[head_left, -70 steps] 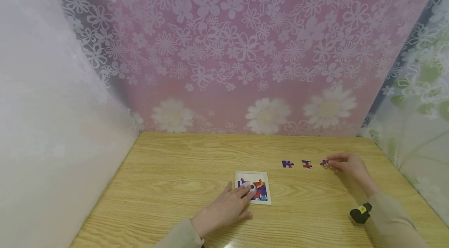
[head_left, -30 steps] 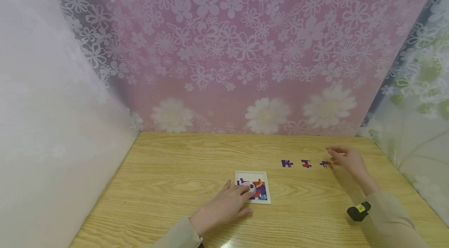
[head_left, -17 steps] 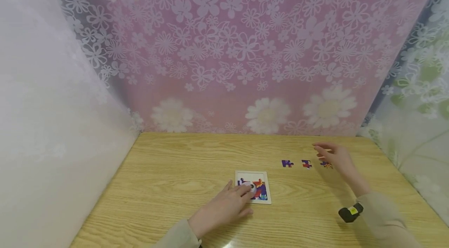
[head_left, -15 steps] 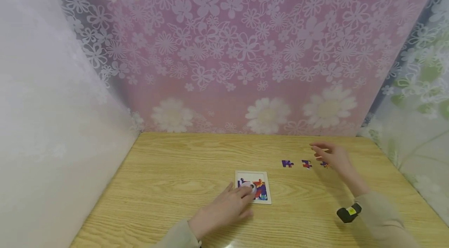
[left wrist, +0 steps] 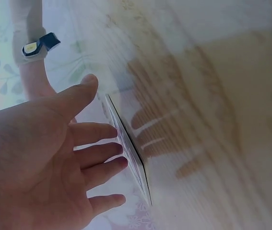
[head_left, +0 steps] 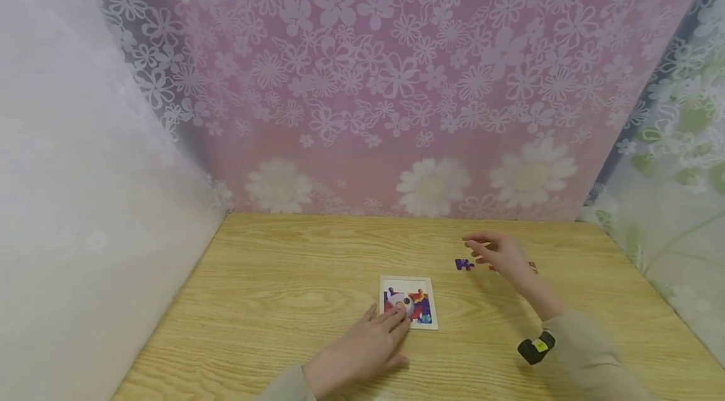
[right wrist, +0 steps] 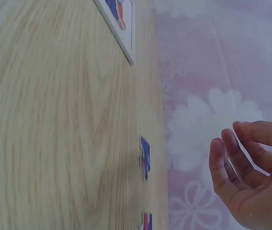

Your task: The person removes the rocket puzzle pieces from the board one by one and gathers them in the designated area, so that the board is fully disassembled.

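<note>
A small white-framed jigsaw tray (head_left: 404, 277) lies flat on the table, its lower part filled with colourful pieces and its upper strip bare white. My left hand (head_left: 362, 344) rests its straight fingertips on the tray's lower left part; the left wrist view shows these fingers meeting the tray (left wrist: 138, 158). Above the row of loose pieces hovers my right hand (head_left: 506, 260), fingers loosely bent, nothing between them in the right wrist view. The leftmost purple jigsaw piece (head_left: 461, 264) shows fully. The hand partly hides the middle piece (head_left: 492, 269) and the right-hand piece (head_left: 533, 267).
The wood-grain table (head_left: 283, 275) ends at a pink flowered backdrop (head_left: 362, 136). Pale sheets stand at the left (head_left: 113, 199) and right sides. A black wrist camera (head_left: 535, 347) sits at my right cuff.
My right hand has let go of the rightmost piece, lifted, and moved left over the row. My left fingers have slid slightly down the tray, uncovering more of the picture.
</note>
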The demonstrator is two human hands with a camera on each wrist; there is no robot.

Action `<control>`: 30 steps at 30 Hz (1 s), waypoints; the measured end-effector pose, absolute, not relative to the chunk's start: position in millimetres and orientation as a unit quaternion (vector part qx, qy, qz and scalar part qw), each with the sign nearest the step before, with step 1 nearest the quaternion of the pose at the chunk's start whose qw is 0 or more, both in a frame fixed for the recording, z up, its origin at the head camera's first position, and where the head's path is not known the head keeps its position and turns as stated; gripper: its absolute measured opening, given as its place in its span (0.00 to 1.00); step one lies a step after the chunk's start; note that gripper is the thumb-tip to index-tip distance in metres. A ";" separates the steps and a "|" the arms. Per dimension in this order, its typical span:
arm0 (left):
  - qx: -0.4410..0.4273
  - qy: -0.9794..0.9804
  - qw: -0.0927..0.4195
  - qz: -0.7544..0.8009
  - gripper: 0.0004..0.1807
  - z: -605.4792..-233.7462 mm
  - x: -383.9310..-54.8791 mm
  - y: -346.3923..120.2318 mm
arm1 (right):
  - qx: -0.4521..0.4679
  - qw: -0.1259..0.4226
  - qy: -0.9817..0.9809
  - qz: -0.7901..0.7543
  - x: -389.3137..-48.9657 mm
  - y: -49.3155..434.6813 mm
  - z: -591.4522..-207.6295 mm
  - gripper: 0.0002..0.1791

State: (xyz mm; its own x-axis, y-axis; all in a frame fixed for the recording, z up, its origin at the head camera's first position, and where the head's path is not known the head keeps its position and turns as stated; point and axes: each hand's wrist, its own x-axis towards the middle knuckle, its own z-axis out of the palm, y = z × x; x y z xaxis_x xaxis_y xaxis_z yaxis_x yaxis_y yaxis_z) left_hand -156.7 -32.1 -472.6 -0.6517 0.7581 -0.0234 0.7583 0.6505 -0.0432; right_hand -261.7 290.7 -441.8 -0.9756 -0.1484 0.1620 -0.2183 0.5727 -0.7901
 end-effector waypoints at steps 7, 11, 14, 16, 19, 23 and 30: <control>0.423 0.906 0.007 -0.018 0.37 -474.1 -156.3 -34.1 | 0.116 0.009 -0.873 0.474 -262.1 260.6 -446.9 0.20; 0.427 0.904 0.005 -0.014 0.36 -476.1 -157.3 -34.8 | 0.134 -0.021 -0.856 0.500 -259.1 244.2 -447.9 0.20; 0.430 0.903 -0.001 -0.009 0.36 -476.5 -158.0 -34.9 | 0.142 -0.031 -0.852 0.503 -257.4 233.5 -451.3 0.20; 0.431 0.902 -0.003 -0.008 0.36 -476.9 -158.6 -34.8 | 0.150 -0.038 -0.850 0.503 -256.9 227.3 -454.1 0.19; 0.430 0.903 -0.001 -0.007 0.36 -476.9 -158.8 -34.5 | 0.167 -0.053 -0.847 0.502 -257.1 218.8 -458.9 0.19; 0.429 0.903 -0.003 -0.011 0.36 -476.5 -158.1 -34.3 | 0.181 -0.075 -0.844 0.500 -257.9 208.3 -466.7 0.18; 0.434 0.901 -0.012 -0.016 0.36 -476.0 -157.6 -35.3 | 0.198 -0.097 -0.861 0.459 -259.2 191.3 -477.7 0.15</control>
State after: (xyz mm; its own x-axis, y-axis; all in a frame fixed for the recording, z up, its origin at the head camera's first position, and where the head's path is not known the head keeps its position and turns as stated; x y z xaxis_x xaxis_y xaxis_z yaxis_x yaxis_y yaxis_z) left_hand -157.6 -35.3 -476.0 -0.6236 0.7817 0.0085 0.7809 0.6234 -0.0398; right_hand -259.2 191.3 -477.7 -0.9030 -0.4293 0.0152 -0.2518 0.5003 -0.8284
